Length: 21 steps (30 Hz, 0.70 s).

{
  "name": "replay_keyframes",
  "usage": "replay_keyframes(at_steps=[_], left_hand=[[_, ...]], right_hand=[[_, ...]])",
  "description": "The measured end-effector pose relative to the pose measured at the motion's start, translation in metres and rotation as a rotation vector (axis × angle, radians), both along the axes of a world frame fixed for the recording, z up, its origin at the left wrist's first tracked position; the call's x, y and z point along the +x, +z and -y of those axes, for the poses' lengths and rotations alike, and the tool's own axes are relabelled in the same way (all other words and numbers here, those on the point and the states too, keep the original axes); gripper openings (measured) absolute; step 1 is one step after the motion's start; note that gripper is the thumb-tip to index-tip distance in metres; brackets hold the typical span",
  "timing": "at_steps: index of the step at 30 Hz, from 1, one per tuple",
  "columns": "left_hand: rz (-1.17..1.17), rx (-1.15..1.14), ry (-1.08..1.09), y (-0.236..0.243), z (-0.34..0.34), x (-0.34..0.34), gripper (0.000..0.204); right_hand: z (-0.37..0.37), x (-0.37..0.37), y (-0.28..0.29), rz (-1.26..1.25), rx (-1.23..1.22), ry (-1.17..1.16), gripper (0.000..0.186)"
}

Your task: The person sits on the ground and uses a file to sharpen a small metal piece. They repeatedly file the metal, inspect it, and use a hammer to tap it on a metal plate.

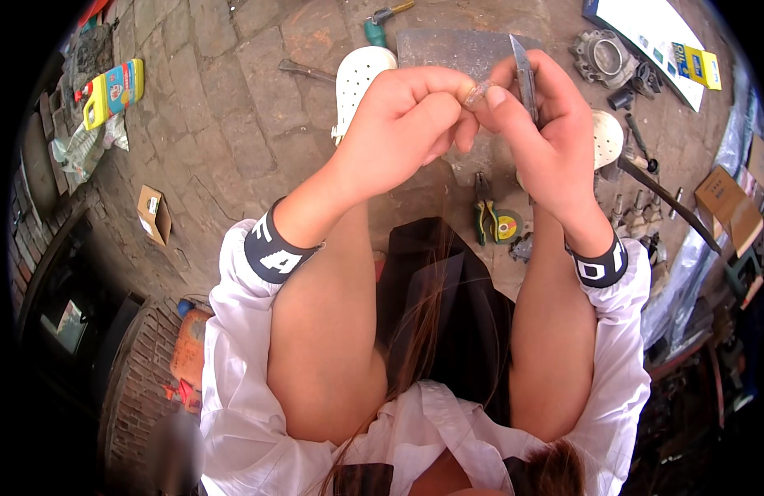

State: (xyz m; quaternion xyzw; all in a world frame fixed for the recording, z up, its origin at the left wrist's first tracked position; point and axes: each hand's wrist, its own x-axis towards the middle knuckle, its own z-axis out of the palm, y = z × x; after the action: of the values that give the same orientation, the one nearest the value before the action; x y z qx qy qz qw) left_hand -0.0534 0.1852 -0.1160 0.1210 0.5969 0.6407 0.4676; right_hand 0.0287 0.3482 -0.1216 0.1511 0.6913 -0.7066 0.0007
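- Far left, a yellow jug [115, 93] and a small cardboard box [154, 215] sit on the paving, well apart from the action.
- Here's the left hand [415, 112], raised above the floor: thumb and index finger pressed together on one end of the small piece, other fingers curled under.
- And there's the clear, crinkled piece [478, 93], held up between the two hands, above the grey sheet [448, 45]; what it is, too small to tell.
- Below it, pliers [484, 215] lie just beside a yellow disc [506, 226], neither in use.
- Over to the grey knife [525, 83], tip pointing away from the person, tucked in the right hand [547, 132]; that thumb pinches the piece's other end, its remaining fingers bent round the knife.
- Looks like fingertip work, opening or parting the piece, I'd judge; whether it has given way, I cannot tell.
- Next move calls for a firm pinch left, and a blade kept clear of those fingertips.
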Motion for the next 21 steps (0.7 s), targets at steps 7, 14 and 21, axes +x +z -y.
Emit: replay_keyframes(at_steps=[7, 14, 21], left_hand=[[0.04, 0.041, 0.009, 0.003, 0.0, -0.001, 0.029], [-0.087, -0.069, 0.001, 0.006, -0.004, 0.0, 0.022], [-0.117, -0.159, 0.113, 0.012, -0.005, 0.0, 0.021]], right_hand=[[-0.002, -0.003, 0.007, 0.025, -0.073, -0.028, 0.005], [-0.001, -0.002, 0.004, 0.0, -0.086, -0.017, 0.005], [-0.002, 0.005, 0.007, 0.049, 0.236, 0.095, 0.016]])
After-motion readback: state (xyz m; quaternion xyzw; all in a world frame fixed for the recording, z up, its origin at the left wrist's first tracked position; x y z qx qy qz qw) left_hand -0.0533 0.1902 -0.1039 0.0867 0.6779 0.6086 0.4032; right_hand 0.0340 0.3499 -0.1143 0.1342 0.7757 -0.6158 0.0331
